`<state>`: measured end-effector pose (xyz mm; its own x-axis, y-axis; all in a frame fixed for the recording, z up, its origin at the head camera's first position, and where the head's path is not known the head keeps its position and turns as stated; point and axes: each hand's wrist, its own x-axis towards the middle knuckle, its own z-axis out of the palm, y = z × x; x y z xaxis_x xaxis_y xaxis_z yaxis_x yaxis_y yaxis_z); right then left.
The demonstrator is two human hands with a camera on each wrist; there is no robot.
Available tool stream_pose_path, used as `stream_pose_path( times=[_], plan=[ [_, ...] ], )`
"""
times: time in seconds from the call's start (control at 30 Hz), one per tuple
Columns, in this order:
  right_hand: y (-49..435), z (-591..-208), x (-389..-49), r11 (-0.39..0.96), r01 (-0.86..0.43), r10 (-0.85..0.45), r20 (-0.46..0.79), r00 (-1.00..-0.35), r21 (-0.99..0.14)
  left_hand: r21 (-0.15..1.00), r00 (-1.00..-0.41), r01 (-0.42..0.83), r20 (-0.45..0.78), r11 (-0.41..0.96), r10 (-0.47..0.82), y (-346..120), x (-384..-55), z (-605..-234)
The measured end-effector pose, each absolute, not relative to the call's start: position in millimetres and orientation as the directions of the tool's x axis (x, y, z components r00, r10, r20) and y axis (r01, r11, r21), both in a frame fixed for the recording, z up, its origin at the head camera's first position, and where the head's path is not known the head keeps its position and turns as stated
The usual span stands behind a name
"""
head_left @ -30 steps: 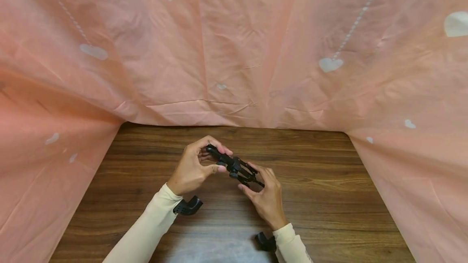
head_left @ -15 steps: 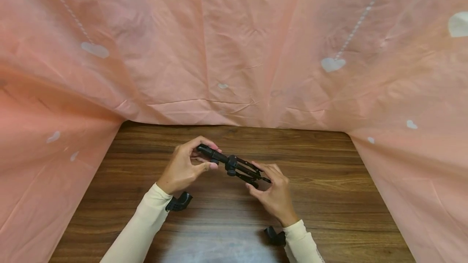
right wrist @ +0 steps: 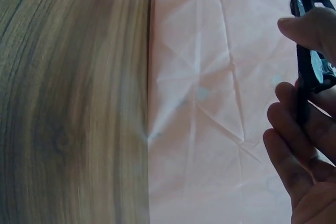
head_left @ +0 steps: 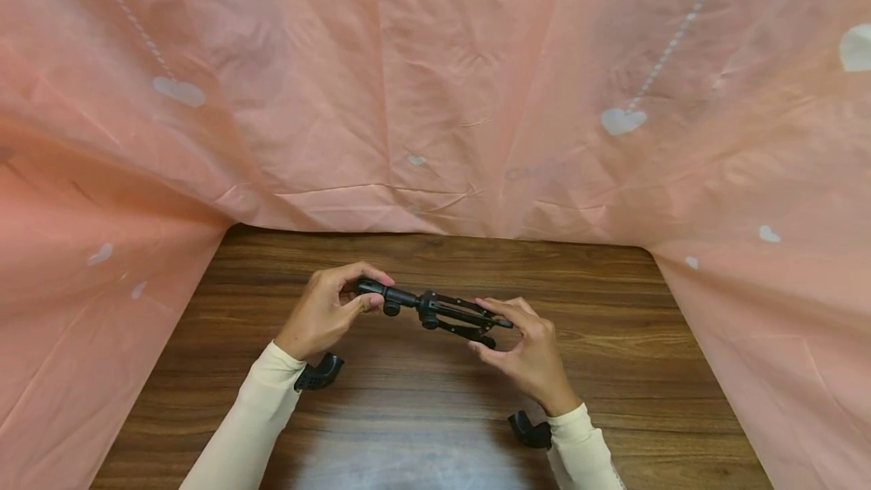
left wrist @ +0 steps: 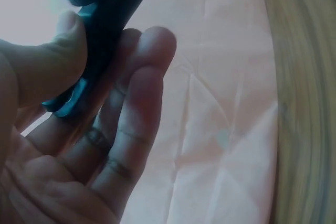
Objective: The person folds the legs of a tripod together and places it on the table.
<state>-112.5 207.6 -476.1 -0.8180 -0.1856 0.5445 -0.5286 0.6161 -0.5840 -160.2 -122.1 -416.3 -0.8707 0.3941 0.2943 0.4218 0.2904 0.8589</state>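
A small black tripod (head_left: 427,305) is held level above the table, between both hands. Its round knob (head_left: 391,309) shows below the thin post, and the folded legs (head_left: 459,316) stand slightly apart to the right. My left hand (head_left: 316,316) pinches the head end between thumb and fingers. At the leg ends my right hand (head_left: 534,354) grips with thumb below and fingers above. Up close in the left wrist view, the thumb (left wrist: 63,61) presses on the tripod's dark shaft (left wrist: 105,32). The right wrist view shows only part of the legs (right wrist: 303,66), with fingers curled round them.
A brown wood-grain table (head_left: 408,414) lies beneath the hands. Pink cloth (head_left: 435,97) with white hearts hangs behind it and along both sides. Black wrist mounts (head_left: 320,373) stick out from the cream sleeves (head_left: 238,422).
My hands have moved apart, left hand leftward and right hand rightward. The tripod has turned nearer to horizontal, and more of its post now shows between the hands.
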Motion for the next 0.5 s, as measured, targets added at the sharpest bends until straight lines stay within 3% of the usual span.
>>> stream_pose_path(
  times=[0.5],
  plan=[
    [210,-483,-116,0.646,-0.499,-0.229,0.477,-0.848,-0.577,0.672,-0.862,0.503,0.339,0.544,0.378,-128,-155,-447]
  ],
)
